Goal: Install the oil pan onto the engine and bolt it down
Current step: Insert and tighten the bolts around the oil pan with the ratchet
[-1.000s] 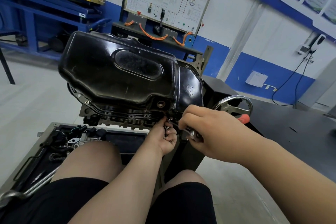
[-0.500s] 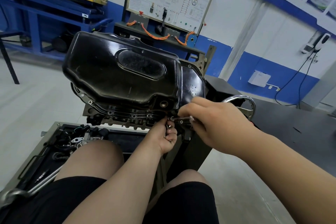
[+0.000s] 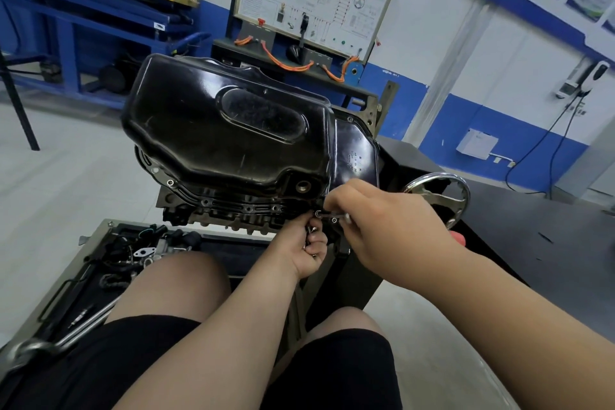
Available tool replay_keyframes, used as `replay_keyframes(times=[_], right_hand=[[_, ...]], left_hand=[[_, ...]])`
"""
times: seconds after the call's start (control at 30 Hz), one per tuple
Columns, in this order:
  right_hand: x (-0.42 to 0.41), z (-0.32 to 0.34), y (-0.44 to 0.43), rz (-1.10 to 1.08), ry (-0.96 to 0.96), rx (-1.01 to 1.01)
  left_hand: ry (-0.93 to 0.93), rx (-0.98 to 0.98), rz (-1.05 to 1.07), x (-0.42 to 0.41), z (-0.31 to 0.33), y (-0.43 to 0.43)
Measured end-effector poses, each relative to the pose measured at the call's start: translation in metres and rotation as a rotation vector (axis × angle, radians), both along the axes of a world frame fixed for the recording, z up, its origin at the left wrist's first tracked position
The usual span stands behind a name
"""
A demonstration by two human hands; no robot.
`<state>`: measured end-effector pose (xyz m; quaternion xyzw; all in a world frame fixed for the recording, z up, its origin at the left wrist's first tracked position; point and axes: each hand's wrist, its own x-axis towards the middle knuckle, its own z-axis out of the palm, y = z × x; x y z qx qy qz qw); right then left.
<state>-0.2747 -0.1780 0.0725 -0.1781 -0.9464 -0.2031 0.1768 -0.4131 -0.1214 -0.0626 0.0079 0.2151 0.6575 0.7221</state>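
The glossy black oil pan (image 3: pixel 229 130) sits on the upturned engine (image 3: pixel 233 215), with several bolt holes along its near flange (image 3: pixel 248 208). My right hand (image 3: pixel 386 226) pinches a small silver bolt (image 3: pixel 327 216) at the flange's right near corner. Just below it, my left hand (image 3: pixel 307 250) is curled around more small bolts, with metal showing between its fingers. The drain hole (image 3: pixel 302 186) lies just above both hands.
A grey tool tray (image 3: pixel 100 260) with loose parts and a long wrench (image 3: pixel 73 333) lies at lower left beside my knee. The engine stand's chrome handwheel (image 3: pixel 442 196) is behind my right hand. A dark bench (image 3: pixel 532 233) runs to the right.
My right hand has lifted slightly and brought the bolt up to the flange corner. The left hand stays in place. The camera has tilted a little.
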Motion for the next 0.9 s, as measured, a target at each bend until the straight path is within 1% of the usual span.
replay_keyframes(times=[0.1,0.23,0.3,0.43,0.5,0.57,0.67,0.83,0.9], right_hand=[[-0.002,-0.001,0.002,-0.039,0.006,0.041],[-0.004,-0.002,0.008,-0.162,0.093,0.053],[-0.003,-0.002,0.006,-0.177,0.084,0.037],[-0.002,-0.004,0.002,-0.114,-0.005,-0.039],[-0.003,-0.005,0.003,-0.144,-0.013,-0.002],[-0.004,-0.006,0.005,-0.205,0.045,0.047],[-0.004,-0.007,0.008,-0.284,0.101,0.041],[-0.001,-0.006,0.005,-0.189,0.057,-0.103],[-0.002,-0.006,0.006,-0.207,0.058,-0.079]], left_hand=[[-0.018,-0.011,0.004,0.001,0.0,0.0],[-0.015,-0.028,0.004,-0.001,-0.004,-0.003],[0.001,-0.032,0.007,-0.002,-0.004,-0.003],[0.014,-0.046,0.01,0.0,-0.002,-0.001],[0.033,-0.046,0.013,0.001,-0.001,-0.001],[0.045,-0.029,0.007,0.002,0.001,-0.003],[0.064,0.009,-0.005,0.005,0.002,-0.01],[0.101,0.058,-0.032,0.021,0.002,-0.03],[0.171,0.045,-0.021,0.031,0.002,-0.038]])
